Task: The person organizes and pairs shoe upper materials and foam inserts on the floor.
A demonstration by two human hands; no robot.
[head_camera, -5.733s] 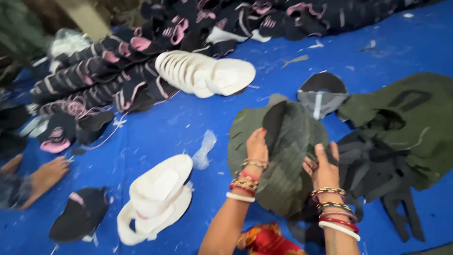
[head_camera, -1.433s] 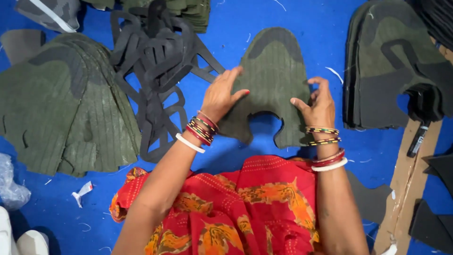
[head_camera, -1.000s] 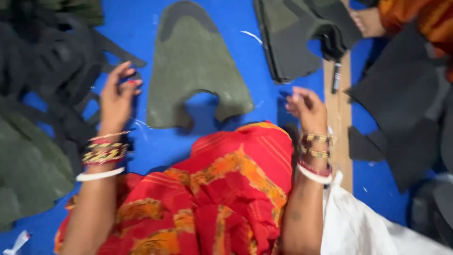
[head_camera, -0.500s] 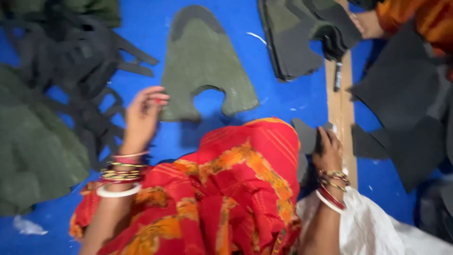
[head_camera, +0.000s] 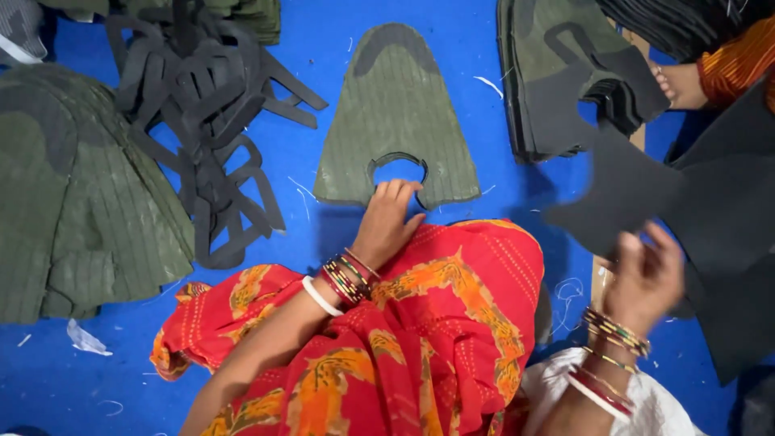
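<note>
From the head view, your left hand (head_camera: 387,222) lies at the centre of the frame, its fingertips (head_camera: 395,190) touching the lower edge of the olive green cut piece (head_camera: 395,113), right at the round notch cut into that edge. The hand's grip is loose and open; the fingers rest flat on the fabric and close on nothing. The piece lies flat on the blue surface (head_camera: 476,48), upper centre of the frame, with a darker patch at its rounded top.

Your right hand (head_camera: 646,278) is at the lower right, raised and blurred. Its grip is closed on the lower edge of a dark grey cut piece (head_camera: 622,194), which hangs in the air above the surface, right of centre.

At the left edge lies a stack of olive green pieces (head_camera: 73,202). Just beside it, in the upper left, a tangle of dark grey cut-out strips (head_camera: 210,121) is spread. In the upper right, another stack of green and grey pieces (head_camera: 557,73) rests. Your red and orange patterned garment (head_camera: 420,323) fills the lower centre.
</note>
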